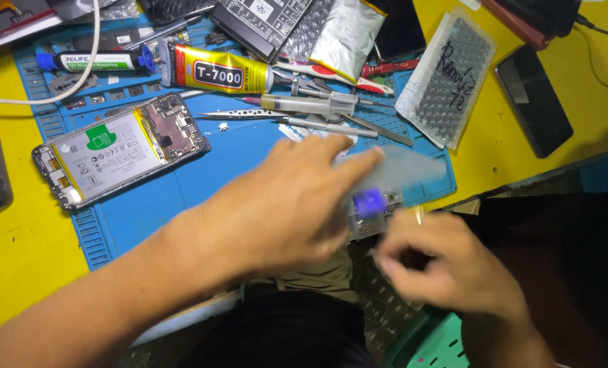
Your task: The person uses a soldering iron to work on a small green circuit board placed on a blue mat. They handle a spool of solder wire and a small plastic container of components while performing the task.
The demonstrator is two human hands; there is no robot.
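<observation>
Head view. Yellow desk (pixel 17 252); blue work mat (pixel 181 184) on it, taken as landmark. Opened phone (pixel 120 150), back off, lies on mat's left part. Left hand (pixel 283 204), fingers stretched flat, over mat's near edge, touching translucent blurred sheet (pixel 403 170). Right hand (pixel 454 266), curled, just off mat's near right corner; grip unclear. Small purple-capped part (pixel 368 204) between hands.

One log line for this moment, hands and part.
left hand: on small blue-tabbed part | right hand: beside it, grip blurred | opened phone: untouched on blue mat
</observation>
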